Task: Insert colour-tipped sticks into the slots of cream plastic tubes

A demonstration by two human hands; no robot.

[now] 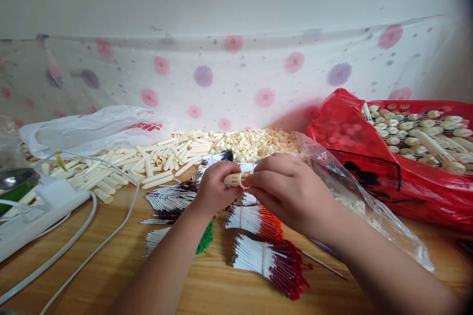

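Note:
Between my hands is a cream slotted pen part with a pale ring at its right end and a small blue spot underneath. My left hand grips its left side, fingers closed. The fingertips of my right hand pinch at the ringed end; whether they hold anything else is hidden. Below lie bundles of white pen refills: orange-tipped refills, dark red-tipped refills, and green-tipped refills partly behind my left forearm. Dark brown-tipped refills spread loosely left of my left hand.
Cream tubes and small slotted parts are heaped along the back. A red bag of assembled pieces stands at right, beside a clear plastic bag. At left are a power strip, cables and a white bag.

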